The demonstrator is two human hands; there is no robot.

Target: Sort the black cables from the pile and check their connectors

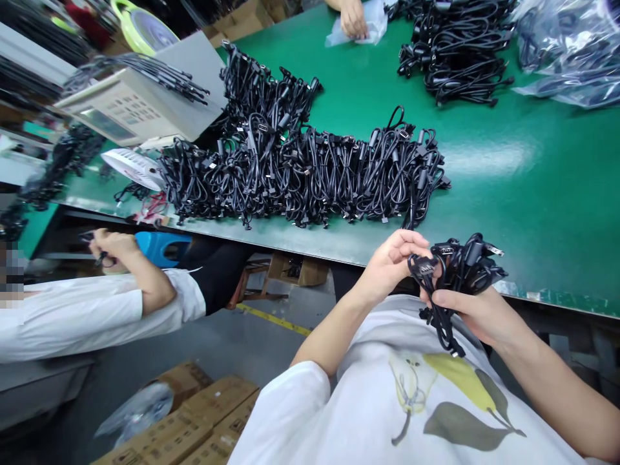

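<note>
Close to my body, at the table's front edge, a bunch of coiled black cables with plugs showing is gripped in my right hand. The thumb lies across the bunch, and some cable ends hang below it. My left hand has its fingers curled at the left side of the bunch, closed on one black cable; its fingertips are partly hidden. Just beyond my hands, a long row of bundled black cables lies on the green table.
A beige machine with cables on top stands at the left, beside a small white fan. Across the table, another person's hand touches a plastic bag, near more cables. A co-worker is at left; cartons lie below.
</note>
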